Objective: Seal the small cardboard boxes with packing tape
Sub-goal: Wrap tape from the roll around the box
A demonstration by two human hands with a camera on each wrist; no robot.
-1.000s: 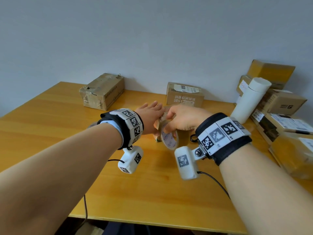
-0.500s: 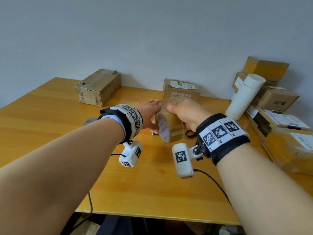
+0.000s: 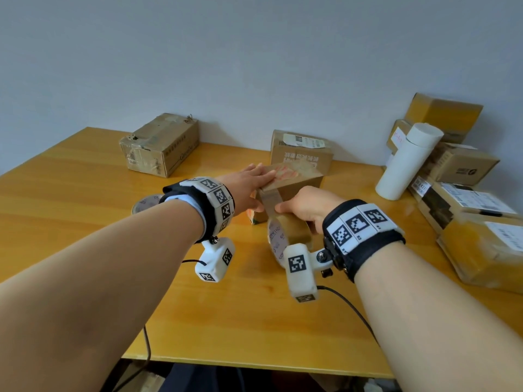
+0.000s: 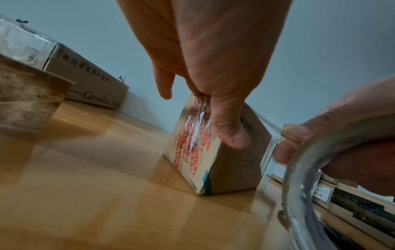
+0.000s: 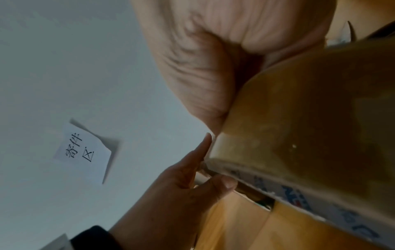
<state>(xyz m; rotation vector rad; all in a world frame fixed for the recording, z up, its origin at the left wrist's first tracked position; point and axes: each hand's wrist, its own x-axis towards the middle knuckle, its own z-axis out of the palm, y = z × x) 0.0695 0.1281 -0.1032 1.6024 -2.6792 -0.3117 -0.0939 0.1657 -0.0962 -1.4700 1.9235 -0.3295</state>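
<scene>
Plainly light and stiff, the small brown cardboard box (image 3: pixel 291 182) is steadied under the flat-fingered left hand (image 3: pixel 249 185), while the slippery clear packing tape roll (image 3: pixel 285 236) is held curled in the right hand (image 3: pixel 305 207) grip.

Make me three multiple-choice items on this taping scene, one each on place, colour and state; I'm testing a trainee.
1. Where does the white tube stand?
A. leaning on the boxes at the right
B. by the left edge
C. on the small box

2. What colour is the print on the small box?
A. green
B. red
C. black

3. What is the right hand doing?
A. lying flat
B. hanging empty
C. gripping the tape roll

Key: A, it leans there; B, red print shows; C, fingers curl round the roll.
</scene>
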